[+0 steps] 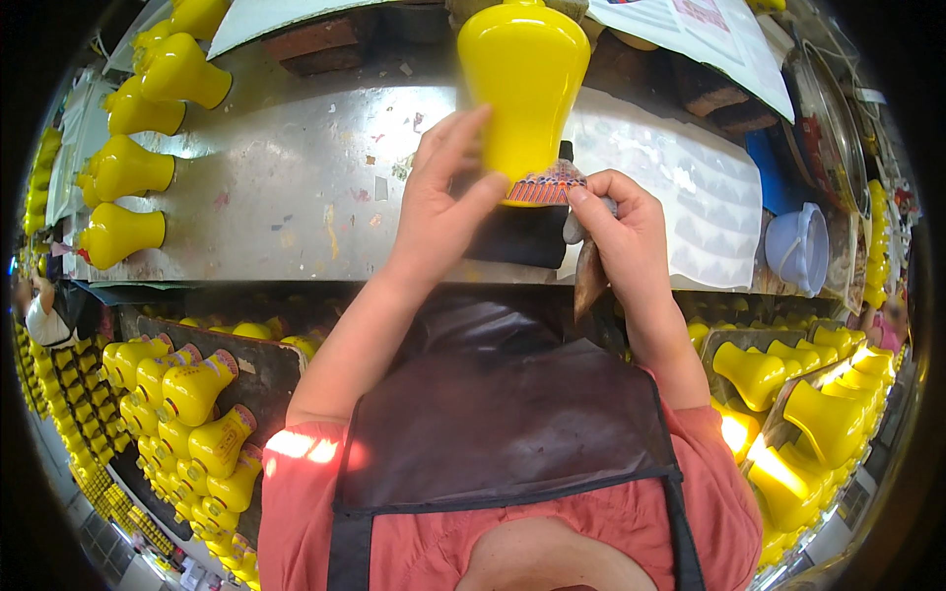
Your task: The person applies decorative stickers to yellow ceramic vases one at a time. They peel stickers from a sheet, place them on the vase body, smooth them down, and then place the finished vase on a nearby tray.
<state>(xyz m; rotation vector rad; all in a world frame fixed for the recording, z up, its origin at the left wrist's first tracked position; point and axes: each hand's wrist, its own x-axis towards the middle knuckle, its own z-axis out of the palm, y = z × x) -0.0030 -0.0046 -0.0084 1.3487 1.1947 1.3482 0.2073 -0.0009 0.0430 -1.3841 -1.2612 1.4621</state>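
Observation:
A glossy yellow vase (522, 74) lies on its side in front of me, its wide shoulder far off and its foot towards me. Around the foot runs a patterned decal strip (542, 184) in blue, orange and white, partly loose on the right. My left hand (445, 182) is at the vase's left side, fingers apart and slightly blurred. Thumb and fingers of my right hand (619, 212) pinch the strip's right end. That hand also keeps a tool (588, 281) with a grey rounded part and a brown pointed end against its palm. Beneath the foot lies a black cloth (527, 246).
Several yellow vases (133, 167) lie along the metal table's left side. Wet white sheets (680, 187) cover its right part, beside a pale blue bucket (796, 248). Bricks (315, 44) prop boards at the back. Crowded vases (197, 384) stand below, left and right.

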